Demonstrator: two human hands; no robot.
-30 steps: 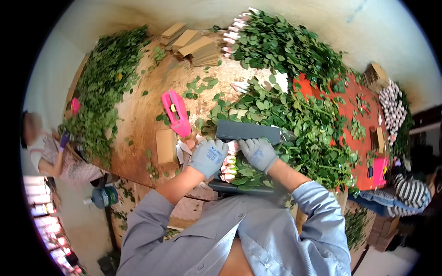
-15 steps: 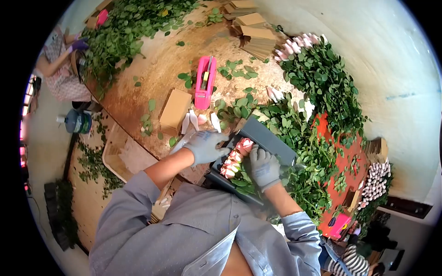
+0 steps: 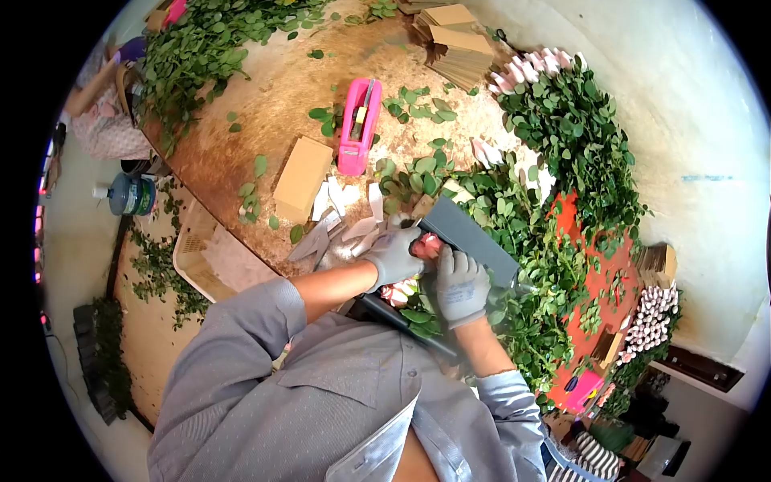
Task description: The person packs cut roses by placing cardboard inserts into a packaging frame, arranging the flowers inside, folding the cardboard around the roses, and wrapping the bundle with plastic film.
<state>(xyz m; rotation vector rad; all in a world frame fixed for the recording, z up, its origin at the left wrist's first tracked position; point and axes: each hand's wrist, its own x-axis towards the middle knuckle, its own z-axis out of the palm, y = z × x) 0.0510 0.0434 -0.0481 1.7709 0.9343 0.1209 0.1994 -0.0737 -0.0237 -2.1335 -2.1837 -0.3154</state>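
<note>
Our left hand (image 3: 399,255) curls around the pink rose (image 3: 426,246), which sits between both hands beside the grey panel (image 3: 470,239); we should press its petals lightly. Our right hand (image 3: 463,285) is close by, its grip unclear. Beyond, we see a pale crate (image 3: 189,241), leaf-strewn wooden table (image 3: 241,161), red surface (image 3: 580,312), pale wall (image 3: 691,120)

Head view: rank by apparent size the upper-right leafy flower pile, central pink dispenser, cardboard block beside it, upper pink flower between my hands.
1. Leafy flower pile
2. Pink dispenser and cardboard block: too alike to rank
3. Pink flower, partly hidden
</note>
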